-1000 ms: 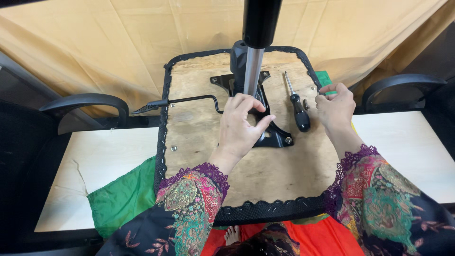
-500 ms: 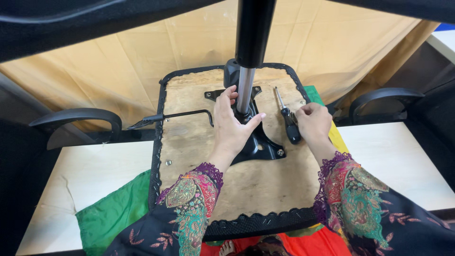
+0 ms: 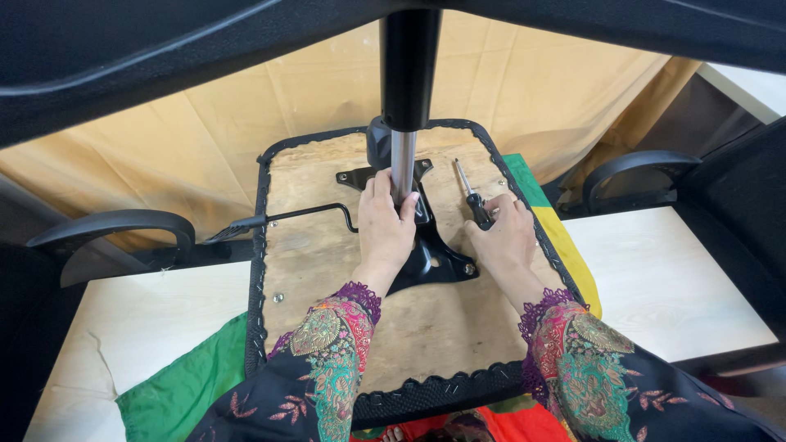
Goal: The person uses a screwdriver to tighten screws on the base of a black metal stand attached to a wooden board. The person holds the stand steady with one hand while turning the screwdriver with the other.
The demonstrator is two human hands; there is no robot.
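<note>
Plywood seat underside [image 3: 327, 245] on white table [image 3: 671, 278]; left hand [image 3: 385, 229] clasps gas cylinder [image 3: 401, 164]; right hand [image 3: 508, 237] apparently around screwdriver [image 3: 475, 200].

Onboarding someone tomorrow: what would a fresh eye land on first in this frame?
First, the upturned chair seat, its bare wooden underside facing up mid-frame, with a chrome and black column rising from the black mounting plate at its centre. The left hand wraps the column's base; the right hand rests beside a black-handled screwdriver lying on the wood. A thin black lever runs out leftward.

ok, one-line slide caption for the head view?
Left hand grips the chair's gas-lift column on the upturned seat base; right hand rests at a screwdriver.
</note>
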